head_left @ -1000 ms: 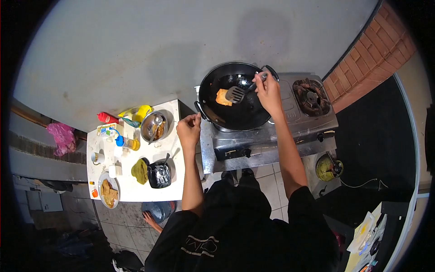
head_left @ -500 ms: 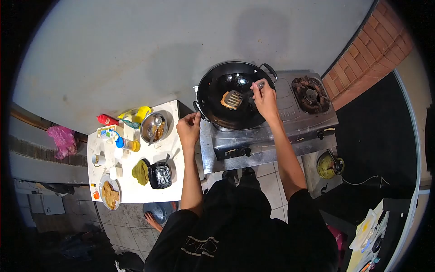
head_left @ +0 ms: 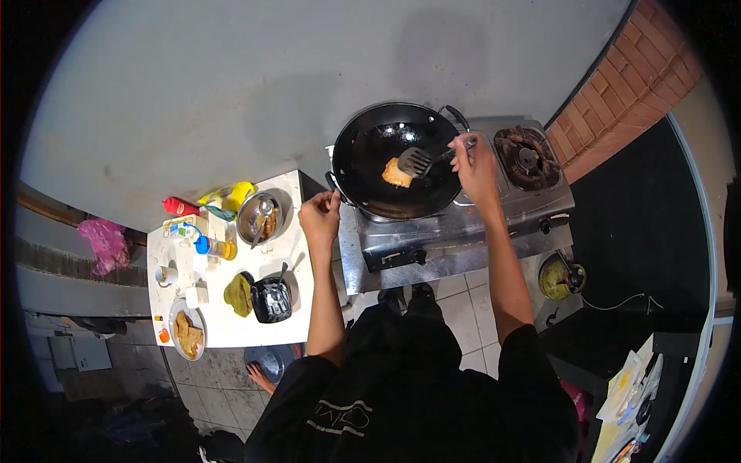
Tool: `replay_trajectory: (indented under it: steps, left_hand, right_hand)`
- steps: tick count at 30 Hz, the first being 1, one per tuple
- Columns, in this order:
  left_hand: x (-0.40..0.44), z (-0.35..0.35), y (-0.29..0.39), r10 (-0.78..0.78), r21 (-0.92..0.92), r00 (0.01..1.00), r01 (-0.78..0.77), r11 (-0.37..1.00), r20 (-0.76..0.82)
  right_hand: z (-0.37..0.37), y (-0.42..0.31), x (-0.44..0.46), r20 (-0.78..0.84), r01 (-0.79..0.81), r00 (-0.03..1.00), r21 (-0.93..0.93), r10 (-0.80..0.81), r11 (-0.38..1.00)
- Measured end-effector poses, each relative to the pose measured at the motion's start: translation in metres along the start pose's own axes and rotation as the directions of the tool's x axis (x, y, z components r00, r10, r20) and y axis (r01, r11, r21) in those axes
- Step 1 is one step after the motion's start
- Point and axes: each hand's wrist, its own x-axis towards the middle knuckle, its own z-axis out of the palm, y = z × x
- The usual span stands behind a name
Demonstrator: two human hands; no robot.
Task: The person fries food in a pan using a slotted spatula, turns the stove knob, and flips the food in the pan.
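Note:
A black wok [head_left: 370,131] sits on the left burner of a steel gas stove [head_left: 463,239]. My left hand [head_left: 320,217] pinches the wok's near-left handle. With its fingers wrapped round the handle of a slotted spatula [head_left: 415,162], my right hand [head_left: 474,166] is over the wok's right side. The spatula's head is at the right edge of a golden-brown food piece [head_left: 397,174], which lies in the wok with most of its top showing. Whether the spatula touches the piece is hard to tell.
On the white table [head_left: 231,328] are a metal bowl [head_left: 248,219], a black square bowl [head_left: 272,299], a green cloth [head_left: 238,295], bottles and a plate of food [head_left: 187,330]. A bare burner [head_left: 528,159] is at right. Another person's hand [head_left: 260,377] rests by a bucket [head_left: 274,357].
The spatula came down over the food piece, then drew back to the right. The piece shifted slightly right in the wok, and my right hand moved right. My left hand stayed at the handle.

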Motion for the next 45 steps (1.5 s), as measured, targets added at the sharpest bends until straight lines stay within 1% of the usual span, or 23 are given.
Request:
replay_trajectory:
  steps: [2,4,8,12,14,15,16,18,19,21,22,24,25,27,28,30,32,34,36,39,40,42,45]
  left_hand:
    - [0.0,0.001,0.0,0.003,0.0,1.0,-0.003,1.0,-0.01]
    - [0.001,0.002,0.001,0.003,0.029,0.999,-0.003,1.0,-0.033]
    - [0.0,0.001,0.003,-0.016,0.011,0.999,0.016,1.0,-0.035]
    - [0.0,0.001,0.002,-0.019,0.016,0.999,0.019,1.0,-0.029]
    - [0.001,0.001,0.002,-0.007,0.031,0.999,0.008,0.999,-0.032]
    - [0.001,0.0,0.003,-0.023,0.038,1.0,0.024,0.999,-0.02]
    - [0.001,0.0,0.004,-0.038,0.046,0.999,0.038,0.998,-0.007]
    - [0.001,-0.001,0.005,-0.032,0.043,0.999,0.032,0.999,-0.002]
    - [0.001,-0.001,0.005,-0.029,0.039,1.0,0.029,0.999,0.0]
    - [0.001,-0.001,0.003,-0.017,0.031,1.0,0.017,0.999,-0.003]
    - [0.001,-0.001,0.003,-0.005,0.026,1.0,0.005,1.0,-0.008]
    - [0.002,0.0,0.002,-0.01,0.028,1.0,0.01,1.0,-0.008]
    - [0.002,0.0,0.001,-0.013,0.03,1.0,0.013,0.999,-0.008]
    - [0.002,-0.001,0.003,-0.017,0.028,1.0,0.018,0.999,-0.011]
    - [0.002,-0.001,0.004,-0.022,0.026,1.0,0.022,0.999,-0.01]
    - [0.002,-0.005,0.01,-0.042,0.037,0.999,0.042,0.998,0.008]
    - [0.001,-0.005,0.01,-0.064,0.049,0.998,0.062,0.997,0.029]
    - [0.002,-0.004,0.007,-0.027,0.066,0.999,0.026,0.997,0.016]
    - [0.003,-0.004,0.007,-0.036,0.06,0.999,0.035,0.998,0.016]
    - [0.002,-0.004,0.01,-0.043,0.052,0.999,0.042,0.998,0.019]
    - [0.002,-0.005,0.01,-0.042,0.051,0.999,0.041,0.998,0.018]
    - [0.002,-0.005,0.009,-0.039,0.051,0.999,0.038,0.998,0.016]
    - [0.002,-0.005,0.01,-0.045,0.057,0.999,0.044,0.997,0.016]
  right_hand:
    - [0.009,0.009,-0.003,0.002,0.003,1.0,0.031,-0.003,1.0]
    - [0.017,0.02,-0.011,0.02,-0.031,0.999,0.067,0.03,0.997]
    - [0.018,0.031,-0.017,0.016,0.005,1.0,0.043,-0.005,0.999]
    - [0.006,0.012,-0.009,0.032,0.024,0.999,0.044,-0.026,0.999]
    - [-0.006,-0.003,-0.002,0.048,0.132,0.991,-0.114,-0.127,0.985]
    - [-0.012,-0.02,0.001,0.118,0.069,0.992,-0.19,-0.047,0.979]
    - [-0.012,-0.02,0.004,0.116,0.067,0.992,-0.189,-0.046,0.98]
    - [-0.012,-0.018,0.013,0.234,0.329,0.938,-0.374,-0.256,0.867]
    - [-0.01,-0.017,0.015,0.232,0.328,0.939,-0.377,-0.255,0.866]
    - [-0.001,-0.012,0.018,0.26,0.335,0.93,-0.312,-0.259,0.889]
    - [0.001,-0.011,0.019,0.261,0.335,0.93,-0.312,-0.259,0.889]
    - [0.005,-0.009,0.021,0.281,0.23,0.944,-0.191,-0.172,0.954]
    - [0.007,-0.004,0.022,0.282,0.232,0.944,-0.19,-0.173,0.954]
    - [0.012,0.001,0.023,0.203,0.184,0.968,-0.19,-0.145,0.964]
    - [0.013,0.0,0.022,0.204,0.184,0.968,-0.19,-0.145,0.964]
    - [0.013,-0.003,0.022,0.208,0.091,0.977,-0.21,-0.047,0.973]
    - [0.013,-0.005,0.025,0.186,0.077,0.982,-0.192,-0.041,0.978]
    - [0.015,-0.011,0.029,0.164,0.065,0.986,-0.172,-0.037,0.983]
    - [0.018,-0.018,0.032,0.089,0.024,0.996,-0.039,-0.021,0.999]
    - [0.024,-0.021,0.035,0.072,0.049,0.997,-0.112,-0.041,0.993]
    - [0.026,-0.022,0.036,0.072,0.051,0.996,-0.111,-0.043,0.993]
    - [0.033,-0.021,0.035,0.018,0.002,1.0,0.015,-0.003,1.0]
    - [0.046,-0.013,0.031,-0.013,0.039,0.999,0.048,-0.039,0.998]
